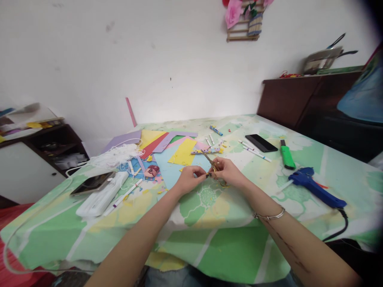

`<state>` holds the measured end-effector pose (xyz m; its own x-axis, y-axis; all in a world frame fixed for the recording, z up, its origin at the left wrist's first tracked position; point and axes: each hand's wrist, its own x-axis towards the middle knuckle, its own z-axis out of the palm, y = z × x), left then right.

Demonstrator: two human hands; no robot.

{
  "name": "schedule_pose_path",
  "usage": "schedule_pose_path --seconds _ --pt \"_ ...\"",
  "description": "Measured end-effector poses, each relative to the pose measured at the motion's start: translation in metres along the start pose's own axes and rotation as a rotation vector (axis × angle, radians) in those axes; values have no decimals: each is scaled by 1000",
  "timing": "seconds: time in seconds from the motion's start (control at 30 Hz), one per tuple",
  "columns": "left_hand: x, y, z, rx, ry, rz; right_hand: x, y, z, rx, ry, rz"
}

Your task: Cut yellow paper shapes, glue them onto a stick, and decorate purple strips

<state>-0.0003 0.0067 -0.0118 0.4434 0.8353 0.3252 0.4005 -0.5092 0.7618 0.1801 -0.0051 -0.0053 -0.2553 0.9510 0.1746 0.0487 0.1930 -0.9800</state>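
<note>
My right hand (226,171) is closed on a pair of gold-handled scissors (214,165), whose blades point up and to the left over the table. Close against it, my left hand (191,178) has its fingertips pinched together. Something small and dark sits at those fingertips, too small to make out. Beyond the hands lie a yellow paper sheet (183,152) and a light blue paper sheet (166,167). A decorated purple and yellow strip (206,151) rests just past the scissor tips.
To the right are a blue glue gun (318,187), a green utility knife (287,155), a black phone (261,142) and markers (254,151). At left lie a white power strip (101,195), another phone (92,183) and tangled white cord (116,155). Small paper scraps dot the patterned tablecloth (206,199).
</note>
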Motion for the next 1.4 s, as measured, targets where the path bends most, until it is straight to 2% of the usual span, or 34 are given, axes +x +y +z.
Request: schedule_pose_path --seconds 0.63,0.73,0.87,0.93,1.1,1.2,1.4 --pt "0 1 1 43 13 53 0 0 0 -60 -8 -17" --pt "0 1 0 72 51 92 1 0 0 -29 12 -7" --pt "-1 2 -1 149 179 166 1 0 1 -4 71 21" --pt "-3 3 -1 199 229 223 1 -1 1 24 60 28" --pt "-8 6 0 317 254 364 -2 -6 3 105 -15 78" --pt "-10 7 1 386 267 422 -3 -8 4 124 -17 87" --pt "-10 5 2 482 285 446 -2 -5 3 143 -51 55"
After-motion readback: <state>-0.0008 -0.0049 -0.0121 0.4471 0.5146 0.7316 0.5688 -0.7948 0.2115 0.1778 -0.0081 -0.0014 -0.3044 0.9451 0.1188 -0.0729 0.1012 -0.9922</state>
